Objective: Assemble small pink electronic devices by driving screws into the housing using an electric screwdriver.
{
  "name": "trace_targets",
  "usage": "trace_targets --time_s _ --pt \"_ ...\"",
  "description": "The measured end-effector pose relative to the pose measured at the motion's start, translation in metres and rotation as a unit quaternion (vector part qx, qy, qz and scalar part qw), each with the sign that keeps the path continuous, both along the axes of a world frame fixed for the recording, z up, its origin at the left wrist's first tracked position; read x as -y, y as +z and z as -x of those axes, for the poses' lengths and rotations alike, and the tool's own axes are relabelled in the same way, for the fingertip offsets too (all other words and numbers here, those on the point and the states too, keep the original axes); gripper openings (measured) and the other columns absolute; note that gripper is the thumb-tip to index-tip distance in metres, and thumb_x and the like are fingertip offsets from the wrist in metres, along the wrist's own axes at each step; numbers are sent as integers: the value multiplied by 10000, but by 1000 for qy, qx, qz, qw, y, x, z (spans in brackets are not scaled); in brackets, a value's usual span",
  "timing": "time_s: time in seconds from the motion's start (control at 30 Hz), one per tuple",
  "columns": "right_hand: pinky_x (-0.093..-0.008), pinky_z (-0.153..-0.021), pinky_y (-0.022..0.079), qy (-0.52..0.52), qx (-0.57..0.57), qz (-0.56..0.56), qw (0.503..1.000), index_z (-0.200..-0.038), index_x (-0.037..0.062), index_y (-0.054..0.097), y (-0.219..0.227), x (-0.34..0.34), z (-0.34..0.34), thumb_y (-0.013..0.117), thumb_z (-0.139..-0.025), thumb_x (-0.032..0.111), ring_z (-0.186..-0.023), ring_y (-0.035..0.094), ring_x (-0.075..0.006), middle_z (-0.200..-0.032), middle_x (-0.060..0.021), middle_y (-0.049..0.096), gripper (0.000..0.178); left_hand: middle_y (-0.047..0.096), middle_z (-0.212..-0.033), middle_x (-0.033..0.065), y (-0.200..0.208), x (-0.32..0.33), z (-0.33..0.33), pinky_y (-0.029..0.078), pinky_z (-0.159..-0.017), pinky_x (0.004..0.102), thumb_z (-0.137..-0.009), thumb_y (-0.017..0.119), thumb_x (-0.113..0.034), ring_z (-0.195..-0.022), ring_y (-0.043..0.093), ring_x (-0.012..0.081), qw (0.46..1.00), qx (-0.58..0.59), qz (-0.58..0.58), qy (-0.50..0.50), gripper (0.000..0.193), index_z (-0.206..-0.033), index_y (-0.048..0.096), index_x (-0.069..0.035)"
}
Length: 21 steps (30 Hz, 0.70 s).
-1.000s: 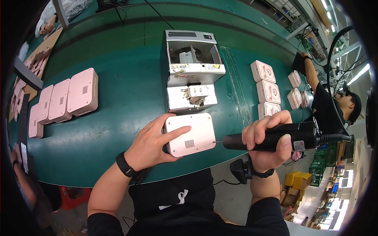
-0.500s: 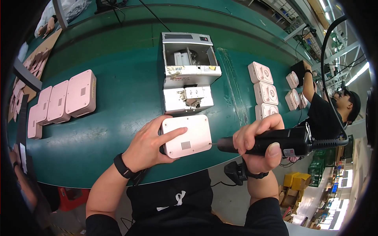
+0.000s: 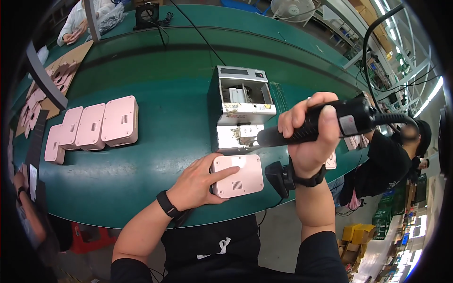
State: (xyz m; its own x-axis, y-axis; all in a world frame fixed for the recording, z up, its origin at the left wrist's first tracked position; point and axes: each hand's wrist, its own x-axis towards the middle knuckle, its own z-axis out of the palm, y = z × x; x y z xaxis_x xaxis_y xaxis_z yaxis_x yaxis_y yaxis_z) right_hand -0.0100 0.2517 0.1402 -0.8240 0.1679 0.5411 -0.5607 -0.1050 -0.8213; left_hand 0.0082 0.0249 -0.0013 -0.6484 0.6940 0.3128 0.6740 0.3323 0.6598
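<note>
Under my left hand (image 3: 196,181) lies a pale pink plastic case (image 3: 243,179), with screw holes at its corners and a small slotted grille. My thumb and fingers grip its left side, the index finger stretched across the top. In my right hand (image 3: 314,129) is a black corded electric screwdriver (image 3: 325,121), held nearly level. Its tip is at the front of a grey metal screw feeder (image 3: 245,108), which stands just beyond the case. Whether a screw sits on the tip cannot be made out.
Several similar pink cases (image 3: 120,120) stand in a row at the left on the green table (image 3: 165,127). Cardboard with pink pieces (image 3: 40,96) lies farther left. A cable (image 3: 367,52) hangs at the right. Another person (image 3: 396,155) works there; a further one (image 3: 85,21) sits far left.
My right hand has lifted the electric screwdriver from the case's right corner over to the screw feeder. My left hand stays on the case. The whole view has shifted.
</note>
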Motion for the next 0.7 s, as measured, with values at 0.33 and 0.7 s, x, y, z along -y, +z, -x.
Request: trace_targets --time_s 0.33,0.7 --pt "-359 -549 469 56 84 26 995 -1077 85 467 -7 1 -40 515 -1034 439 -513 516 -181 -692 -59 528 360 508 -1381 133 -5 4 1 505 -1029 455 -645 927 -267 -1227 580 354 1000 8 -3 0 853 -1436 611 -309" --pt "-360 -553 480 41 97 -27 994 -1058 88 425 -5 12 -97 644 -937 556 -518 533 -179 -706 -59 549 531 517 -1372 126 -8 1 1 506 -1013 444 -631 927 -257 -1186 592 350 1000 -8 -12 6 853 -1424 618 -309"
